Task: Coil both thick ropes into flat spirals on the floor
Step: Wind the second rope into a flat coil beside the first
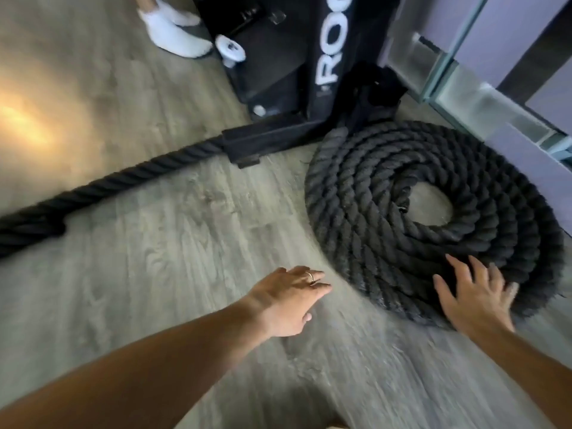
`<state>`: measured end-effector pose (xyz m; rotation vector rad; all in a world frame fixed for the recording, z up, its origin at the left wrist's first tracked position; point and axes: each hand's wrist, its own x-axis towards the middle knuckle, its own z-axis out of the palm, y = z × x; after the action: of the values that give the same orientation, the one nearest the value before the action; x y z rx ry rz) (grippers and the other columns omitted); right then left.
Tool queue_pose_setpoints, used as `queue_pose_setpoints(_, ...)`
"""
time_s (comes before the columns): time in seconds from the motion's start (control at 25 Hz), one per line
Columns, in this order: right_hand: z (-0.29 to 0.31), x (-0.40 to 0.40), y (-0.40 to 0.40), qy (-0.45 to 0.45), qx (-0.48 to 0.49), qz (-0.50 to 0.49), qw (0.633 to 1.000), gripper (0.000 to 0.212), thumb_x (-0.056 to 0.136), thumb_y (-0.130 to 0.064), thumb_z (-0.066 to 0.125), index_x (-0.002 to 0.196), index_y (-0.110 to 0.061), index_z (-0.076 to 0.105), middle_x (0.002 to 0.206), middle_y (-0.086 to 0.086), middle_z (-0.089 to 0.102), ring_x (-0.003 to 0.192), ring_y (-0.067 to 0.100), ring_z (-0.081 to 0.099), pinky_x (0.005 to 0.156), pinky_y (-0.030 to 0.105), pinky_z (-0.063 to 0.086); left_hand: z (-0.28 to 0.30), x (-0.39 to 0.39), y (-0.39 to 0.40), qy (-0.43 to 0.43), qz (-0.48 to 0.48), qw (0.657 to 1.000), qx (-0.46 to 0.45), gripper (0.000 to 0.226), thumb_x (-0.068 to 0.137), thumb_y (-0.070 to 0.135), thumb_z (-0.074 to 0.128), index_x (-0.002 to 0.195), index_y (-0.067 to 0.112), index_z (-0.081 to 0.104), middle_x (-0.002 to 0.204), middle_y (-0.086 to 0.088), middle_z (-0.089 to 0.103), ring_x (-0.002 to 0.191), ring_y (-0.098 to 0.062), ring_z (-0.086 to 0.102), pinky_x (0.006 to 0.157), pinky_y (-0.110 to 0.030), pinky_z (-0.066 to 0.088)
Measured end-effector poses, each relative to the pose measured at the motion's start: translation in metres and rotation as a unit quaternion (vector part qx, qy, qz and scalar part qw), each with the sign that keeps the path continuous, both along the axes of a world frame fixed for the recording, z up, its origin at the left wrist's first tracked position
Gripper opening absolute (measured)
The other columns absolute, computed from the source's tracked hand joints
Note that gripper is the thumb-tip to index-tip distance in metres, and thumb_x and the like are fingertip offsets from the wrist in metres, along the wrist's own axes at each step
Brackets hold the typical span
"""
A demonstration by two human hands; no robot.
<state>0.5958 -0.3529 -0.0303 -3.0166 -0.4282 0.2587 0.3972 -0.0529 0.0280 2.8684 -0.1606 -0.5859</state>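
Note:
A thick black rope lies coiled in a flat spiral (387, 212) on the wood floor at the right, with a small open centre. My right hand (473, 295) rests with spread, straight fingers on the coil's near edge. My left hand (288, 301), wearing a ring, hovers over bare floor just left of the coil, fingers relaxed and holding nothing. A second thick black rope (123, 178) runs straight across the floor from the rack's foot toward the left edge of the view.
A black metal rack base (278, 72) with white lettering stands behind the coil. A purple wall with a glass-block strip (464, 82) borders the coil on the right. Another person's white fluffy slipper (176, 35) is at the top left.

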Motion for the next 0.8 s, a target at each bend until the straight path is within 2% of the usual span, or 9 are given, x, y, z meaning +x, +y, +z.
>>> queue_pose_setpoints(0.08,0.025,-0.012,0.030,-0.019,0.037,0.041,0.998,0.060,0.092,-0.061,0.033,0.133,-0.025,0.059,0.146,0.011,0.047,0.139,0.038,0.029,0.114,0.066,0.020,0.044,-0.034,0.044,0.001,0.021,0.998,0.059,0.058,0.095,0.034,0.055,0.150,0.026,0.038,0.156,0.000,0.040,0.141,-0.022,0.039,0.109,-0.042,0.039)
queue_pose_setpoints(0.16,0.057,-0.029,0.083,0.003,0.079,0.109,0.991,0.056,0.091,-0.062,0.034,0.121,-0.027,0.065,0.130,0.004,0.059,0.128,0.035,0.041,0.107,0.059,0.035,0.097,-0.077,0.092,0.015,0.064,0.991,0.119,0.055,0.095,0.035,0.054,0.148,0.028,0.041,0.152,-0.001,0.045,0.138,-0.023,0.043,0.108,-0.042,0.041)
queue_pose_setpoints(0.24,0.096,-0.054,0.151,0.024,0.070,0.205,0.976,0.043,0.093,-0.058,0.045,0.119,-0.030,0.067,0.121,-0.003,0.065,0.120,0.030,0.051,0.098,0.049,0.045,0.143,-0.125,0.134,0.029,0.127,0.978,0.164,0.053,0.096,0.036,0.052,0.147,0.031,0.041,0.149,-0.001,0.047,0.135,-0.024,0.046,0.106,-0.042,0.044)
queue_pose_setpoints(0.32,0.131,-0.080,0.217,0.061,0.062,0.290,0.953,0.034,0.094,-0.049,0.054,0.123,-0.034,0.064,0.122,-0.006,0.063,0.117,0.023,0.051,0.095,0.042,0.044,0.174,-0.167,0.166,0.034,0.185,0.966,0.177,0.051,0.097,0.038,0.053,0.146,0.031,0.043,0.146,-0.001,0.049,0.133,-0.023,0.049,0.105,-0.039,0.045)
queue_pose_setpoints(0.4,0.170,-0.109,0.285,0.110,0.049,0.347,0.930,0.034,0.095,-0.046,0.055,0.127,-0.037,0.060,0.127,-0.006,0.059,0.121,0.020,0.048,0.100,0.041,0.041,0.192,-0.215,0.190,0.036,0.239,0.952,0.188,0.051,0.097,0.041,0.054,0.146,0.030,0.044,0.146,-0.001,0.050,0.133,-0.022,0.050,0.106,-0.036,0.042)
queue_pose_setpoints(0.48,0.202,-0.136,0.350,0.112,0.022,0.405,0.907,0.034,0.094,-0.047,0.055,0.127,-0.038,0.059,0.130,-0.004,0.059,0.124,0.022,0.051,0.104,0.041,0.040,0.195,-0.256,0.216,0.048,0.285,0.937,0.195,0.051,0.097,0.042,0.054,0.145,0.031,0.044,0.147,-0.001,0.050,0.133,-0.022,0.050,0.107,-0.036,0.041)
queue_pose_setpoints(0.6,0.225,-0.176,0.438,0.062,-0.054,0.510,0.856,0.036,0.095,-0.047,0.052,0.129,-0.036,0.056,0.132,-0.001,0.057,0.123,0.025,0.053,0.102,0.042,0.041,0.179,-0.303,0.262,0.067,0.358,0.914,0.179,0.050,0.095,0.040,0.057,0.143,0.030,0.047,0.144,-0.001,0.053,0.129,-0.022,0.053,0.103,-0.036,0.045)
queue_pose_setpoints(0.68,0.220,-0.197,0.483,0.054,-0.075,0.556,0.826,0.037,0.096,-0.047,0.050,0.131,-0.035,0.054,0.134,-0.001,0.056,0.122,0.025,0.053,0.101,0.043,0.042,0.158,-0.322,0.295,0.075,0.398,0.899,0.168,0.049,0.094,0.040,0.059,0.141,0.029,0.049,0.141,-0.001,0.056,0.127,-0.021,0.055,0.103,-0.036,0.046)
queue_pose_setpoints(0.8,0.170,-0.227,0.543,0.081,-0.076,0.593,0.797,0.040,0.096,-0.046,0.049,0.133,-0.033,0.053,0.133,0.001,0.055,0.120,0.026,0.053,0.097,0.042,0.045,0.107,-0.341,0.347,0.082,0.447,0.877,0.158,0.050,0.092,0.040,0.061,0.139,0.028,0.051,0.138,-0.002,0.058,0.125,-0.022,0.056,0.101,-0.034,0.046)
